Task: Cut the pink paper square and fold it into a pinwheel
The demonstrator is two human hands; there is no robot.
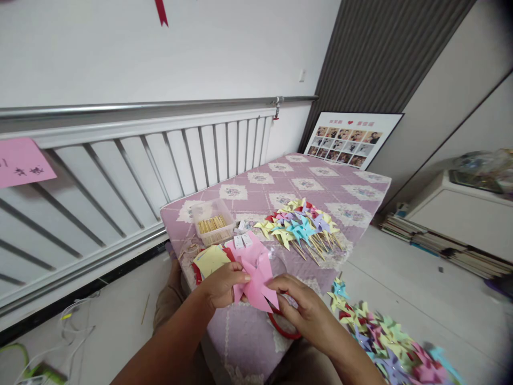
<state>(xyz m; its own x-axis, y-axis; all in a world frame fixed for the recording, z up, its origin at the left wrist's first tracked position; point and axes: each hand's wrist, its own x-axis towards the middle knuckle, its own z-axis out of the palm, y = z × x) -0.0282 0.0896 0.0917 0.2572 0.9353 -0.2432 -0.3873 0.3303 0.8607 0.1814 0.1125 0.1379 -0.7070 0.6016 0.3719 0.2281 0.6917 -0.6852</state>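
Observation:
A pink paper pinwheel, cut and partly folded, is held up over the near end of the table. My left hand pinches it near the centre with the thumb on top. At its right corner, the thumb and fingers of my right hand close on a pointed flap. Red-handled scissors lie under my right hand, their blades hidden. Behind the pinwheel are pink paper and small white packets. Yellow paper pieces lie over red ones beside my left hand.
A clear plastic box holds thin wooden sticks. Finished pinwheels on sticks are piled on the flowered tablecloth; more pinwheels lie at lower right. A white radiator runs along the left, and a photo board leans behind.

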